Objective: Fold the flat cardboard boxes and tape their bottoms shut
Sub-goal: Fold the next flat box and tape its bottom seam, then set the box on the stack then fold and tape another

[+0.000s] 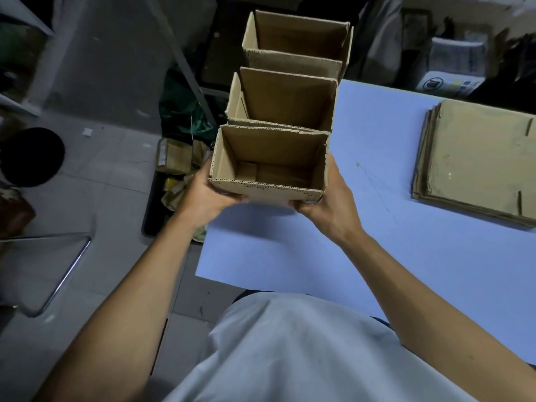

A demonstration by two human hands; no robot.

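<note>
Blue bench [377, 227] lies under my grip: left hand [203, 195] and right hand [330, 204] clasp the folded box [269, 181]; I should butt it squarely against the box row [287, 103] beyond.

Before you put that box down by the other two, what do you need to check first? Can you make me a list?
1. Both hands holding the box: ok, left hand and right hand grip its sides.
2. Box opened up square: ok.
3. Bottom flaps closed: ok, they show inside.
4. Tape on the bottom: cannot tell, the underside is hidden.
5. Two finished boxes lined up behind: ok, standing along the table edge.
6. More flat cardboard waiting: ok, a stack lies on the right.
</note>
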